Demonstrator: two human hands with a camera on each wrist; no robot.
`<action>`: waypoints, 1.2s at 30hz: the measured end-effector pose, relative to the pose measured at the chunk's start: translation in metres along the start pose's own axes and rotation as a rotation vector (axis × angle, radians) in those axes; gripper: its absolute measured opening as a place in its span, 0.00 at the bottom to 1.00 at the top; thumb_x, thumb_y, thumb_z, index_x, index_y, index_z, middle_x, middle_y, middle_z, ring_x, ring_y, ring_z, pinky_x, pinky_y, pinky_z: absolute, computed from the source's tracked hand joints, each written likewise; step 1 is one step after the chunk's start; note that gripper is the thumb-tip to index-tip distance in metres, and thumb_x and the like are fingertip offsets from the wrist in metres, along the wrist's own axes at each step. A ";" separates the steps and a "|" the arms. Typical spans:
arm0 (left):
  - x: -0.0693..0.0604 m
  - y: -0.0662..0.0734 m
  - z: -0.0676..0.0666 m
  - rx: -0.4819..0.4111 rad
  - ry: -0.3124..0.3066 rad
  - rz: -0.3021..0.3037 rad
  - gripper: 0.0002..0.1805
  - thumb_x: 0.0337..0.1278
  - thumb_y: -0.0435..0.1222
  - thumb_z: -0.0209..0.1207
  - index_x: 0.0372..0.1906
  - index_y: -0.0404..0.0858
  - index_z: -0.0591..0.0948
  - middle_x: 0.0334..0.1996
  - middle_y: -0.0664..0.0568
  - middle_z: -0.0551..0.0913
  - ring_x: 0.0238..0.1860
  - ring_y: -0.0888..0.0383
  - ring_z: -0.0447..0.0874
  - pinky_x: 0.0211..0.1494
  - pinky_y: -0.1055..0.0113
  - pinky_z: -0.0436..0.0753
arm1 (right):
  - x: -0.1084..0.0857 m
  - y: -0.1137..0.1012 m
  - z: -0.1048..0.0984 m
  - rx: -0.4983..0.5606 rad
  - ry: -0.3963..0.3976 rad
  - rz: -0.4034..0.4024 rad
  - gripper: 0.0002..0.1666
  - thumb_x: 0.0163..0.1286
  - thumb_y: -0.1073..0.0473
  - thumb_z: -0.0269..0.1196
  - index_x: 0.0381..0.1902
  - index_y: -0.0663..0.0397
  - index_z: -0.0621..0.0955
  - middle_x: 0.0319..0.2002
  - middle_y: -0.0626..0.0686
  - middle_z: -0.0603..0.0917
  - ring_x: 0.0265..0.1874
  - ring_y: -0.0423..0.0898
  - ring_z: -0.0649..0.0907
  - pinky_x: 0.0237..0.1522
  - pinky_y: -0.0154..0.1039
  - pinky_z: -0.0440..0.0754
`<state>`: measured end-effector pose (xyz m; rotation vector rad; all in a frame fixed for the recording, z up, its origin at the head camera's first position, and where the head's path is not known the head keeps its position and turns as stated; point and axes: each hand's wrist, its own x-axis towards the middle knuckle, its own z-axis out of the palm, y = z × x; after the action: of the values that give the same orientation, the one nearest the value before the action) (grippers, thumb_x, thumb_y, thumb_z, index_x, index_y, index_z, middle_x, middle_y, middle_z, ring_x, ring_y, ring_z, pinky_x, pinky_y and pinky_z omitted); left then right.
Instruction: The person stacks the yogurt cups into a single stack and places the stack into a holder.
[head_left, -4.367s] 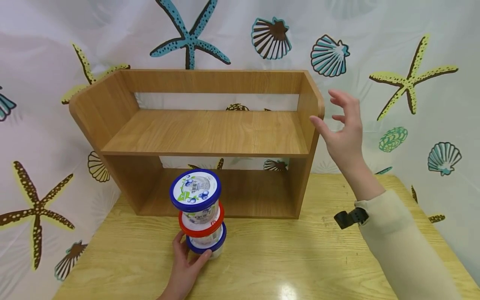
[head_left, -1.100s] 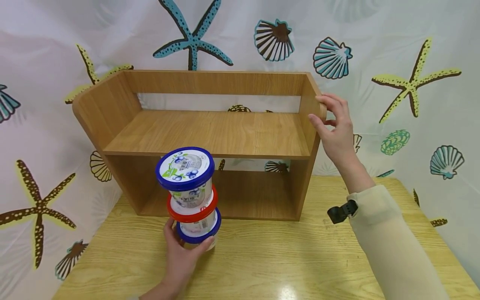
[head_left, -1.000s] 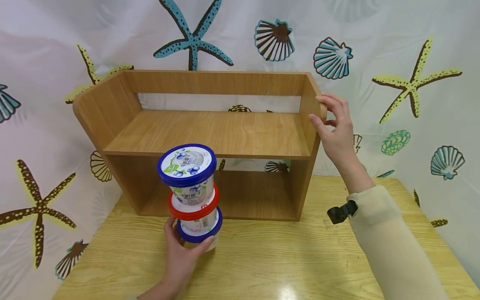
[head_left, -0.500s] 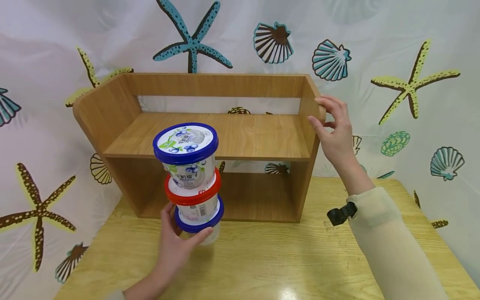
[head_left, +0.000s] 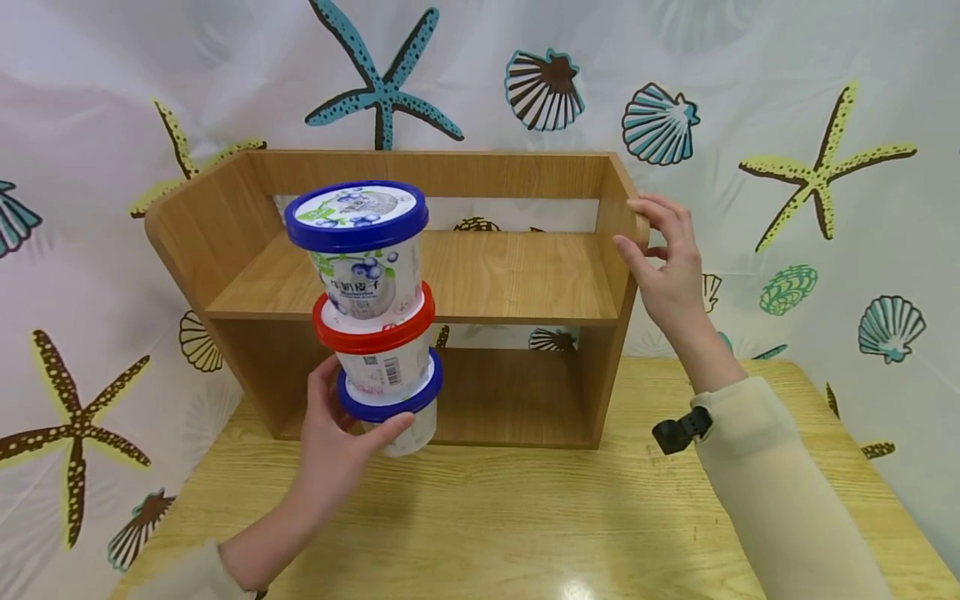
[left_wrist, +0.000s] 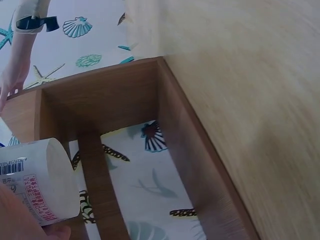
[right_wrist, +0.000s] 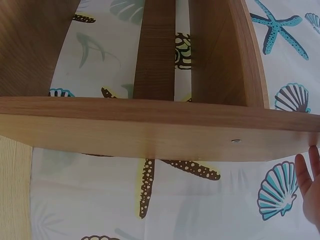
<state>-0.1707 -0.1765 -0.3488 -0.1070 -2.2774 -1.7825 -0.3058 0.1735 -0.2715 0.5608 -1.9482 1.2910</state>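
Three white plastic tubs stand stacked in the head view, tilted slightly left. The top tub (head_left: 363, 279) has a blue lid and blueberry pictures, the middle tub (head_left: 378, 367) a red lid, and the bottom tub (head_left: 416, 429) a blue lid. My left hand (head_left: 337, 446) grips the bottom tub from the left, thumb in front, holding the stack above the table before the shelf. My right hand (head_left: 670, 271) holds the front edge of the right side panel of a two-tier wooden shelf (head_left: 517, 275). In the left wrist view a tub's base (left_wrist: 62, 182) faces the shelf.
The shelf stands on a light wooden table (head_left: 510, 517). Its upper board has a rail (head_left: 517, 173) behind it, and the lower compartment (head_left: 517, 396) has an open front. A curtain (head_left: 465, 50) printed with starfish and shells hangs behind.
My left hand has lifted the stack of tubs off the table, up and slightly left. My right hand, free in the air at first, has taken hold of the shelf's side panel.
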 end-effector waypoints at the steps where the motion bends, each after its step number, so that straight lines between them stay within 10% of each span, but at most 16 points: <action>1: 0.002 0.002 0.000 0.001 -0.001 0.005 0.51 0.52 0.39 0.71 0.72 0.46 0.48 0.67 0.49 0.62 0.65 0.50 0.65 0.65 0.50 0.70 | 0.000 0.000 0.000 0.000 0.000 -0.001 0.23 0.69 0.63 0.63 0.61 0.58 0.75 0.63 0.54 0.68 0.56 0.44 0.71 0.41 0.32 0.74; 36: 0.072 0.058 -0.005 0.004 -0.001 0.142 0.47 0.54 0.42 0.69 0.72 0.47 0.52 0.67 0.49 0.64 0.64 0.47 0.67 0.65 0.45 0.69 | 0.001 0.001 0.000 -0.008 0.004 -0.042 0.23 0.68 0.63 0.64 0.60 0.58 0.74 0.64 0.57 0.68 0.56 0.47 0.71 0.41 0.32 0.73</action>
<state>-0.2280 -0.1736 -0.2757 -0.2621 -2.2147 -1.7063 -0.3066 0.1740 -0.2713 0.5920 -1.9273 1.2567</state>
